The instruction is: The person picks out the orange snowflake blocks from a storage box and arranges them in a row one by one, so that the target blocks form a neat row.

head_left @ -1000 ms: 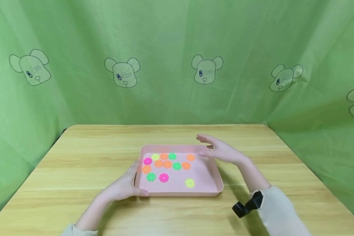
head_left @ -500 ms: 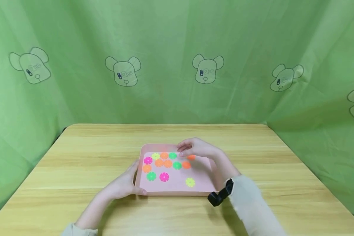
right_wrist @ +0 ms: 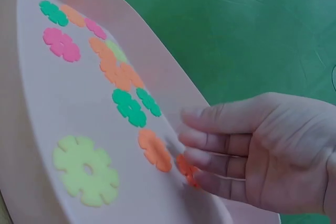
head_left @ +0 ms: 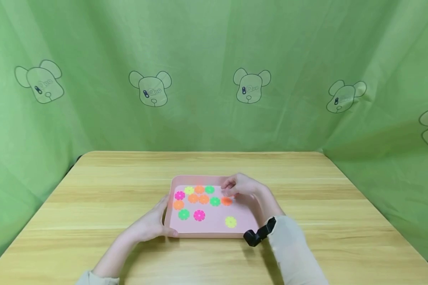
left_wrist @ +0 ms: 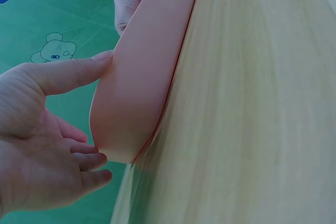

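Observation:
A shallow pink tray (head_left: 214, 235) holds several flower-shaped plastic discs in orange, green, pink and yellow. At its front left corner, my left hand (head_left: 148, 225) grips the tray, thumb on the front rim and fingers against the left side. Over the back right of the tray, my right hand (head_left: 244, 185) reaches down with bent fingers. In the right wrist view its fingertips are at an orange flower disc (right_wrist: 186, 169), partly hidden behind them; whether they touch it I cannot tell. Nearby lie another orange disc (right_wrist: 155, 150) and a yellow disc (right_wrist: 86, 170).
The tray stands on a wooden table (head_left: 110, 174). A green curtain (head_left: 199, 126) printed with bear heads hangs behind and at the sides. A black wrist strap device (head_left: 258, 234) sits at my right sleeve, over the tray's front right corner.
My right hand has moved left from the tray's right rim to over the discs, then slightly back right and down onto the rear orange disc. The left hand stays put.

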`<action>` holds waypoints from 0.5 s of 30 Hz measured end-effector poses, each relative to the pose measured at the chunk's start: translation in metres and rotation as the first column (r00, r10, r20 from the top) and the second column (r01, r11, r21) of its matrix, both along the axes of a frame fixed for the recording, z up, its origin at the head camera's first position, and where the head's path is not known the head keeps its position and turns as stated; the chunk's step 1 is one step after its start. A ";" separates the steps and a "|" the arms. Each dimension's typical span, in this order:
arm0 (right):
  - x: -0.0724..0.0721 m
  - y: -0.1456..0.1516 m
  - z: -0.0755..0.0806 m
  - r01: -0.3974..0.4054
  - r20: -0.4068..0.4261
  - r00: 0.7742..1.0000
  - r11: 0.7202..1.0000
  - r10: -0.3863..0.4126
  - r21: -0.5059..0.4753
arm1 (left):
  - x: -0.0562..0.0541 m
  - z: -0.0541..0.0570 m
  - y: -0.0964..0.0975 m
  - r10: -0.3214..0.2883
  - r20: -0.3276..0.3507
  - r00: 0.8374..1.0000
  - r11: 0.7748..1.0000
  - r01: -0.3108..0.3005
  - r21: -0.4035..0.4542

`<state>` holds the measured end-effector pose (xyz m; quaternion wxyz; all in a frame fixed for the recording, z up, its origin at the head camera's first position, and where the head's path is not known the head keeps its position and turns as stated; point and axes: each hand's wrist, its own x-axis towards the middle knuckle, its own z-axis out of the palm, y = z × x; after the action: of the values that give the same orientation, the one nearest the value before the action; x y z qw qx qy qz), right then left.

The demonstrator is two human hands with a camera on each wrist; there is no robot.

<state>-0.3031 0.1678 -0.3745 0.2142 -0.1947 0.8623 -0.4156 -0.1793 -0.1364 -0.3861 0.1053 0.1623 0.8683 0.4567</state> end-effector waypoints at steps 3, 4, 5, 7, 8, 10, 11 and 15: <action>0.000 0.002 -0.004 0.014 -0.009 1.000 0.998 -0.013 0.058 | 0.000 0.000 0.000 0.003 0.004 1.000 1.000 -0.003 -0.001; 0.000 0.003 -0.005 0.021 -0.012 1.000 0.997 -0.020 0.075 | 0.000 0.000 0.000 0.004 0.004 1.000 1.000 -0.004 -0.002; 0.000 0.004 -0.006 0.025 -0.016 1.000 0.996 -0.024 0.087 | 0.000 0.000 0.000 0.005 0.004 1.000 1.000 -0.005 -0.003; -0.001 0.005 -0.008 0.034 -0.020 0.999 0.995 -0.032 0.099 | 0.000 0.000 0.000 0.007 0.003 1.000 1.000 -0.007 -0.005; -0.002 0.005 -0.009 0.040 -0.017 0.999 0.994 -0.039 0.101 | 0.000 0.000 0.000 0.007 0.002 1.000 1.000 -0.007 -0.006; -0.004 0.005 -0.011 0.053 -0.010 0.999 0.993 -0.053 0.106 | 0.000 0.000 0.000 0.007 0.001 1.000 1.000 -0.007 -0.007; -0.005 0.005 -0.012 0.058 -0.007 0.998 0.992 -0.057 0.113 | 0.000 0.000 0.000 0.007 0.001 1.000 1.000 -0.007 -0.007; -0.006 0.002 -0.012 0.072 -0.032 0.997 0.978 -0.067 0.196 | 0.000 -0.001 0.000 0.008 0.000 1.000 1.000 -0.008 -0.005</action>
<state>-0.3092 0.1699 -0.3869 0.2068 -0.1475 0.9081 -0.3328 -0.1797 -0.1361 -0.3870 0.1038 0.1586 0.8702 0.4548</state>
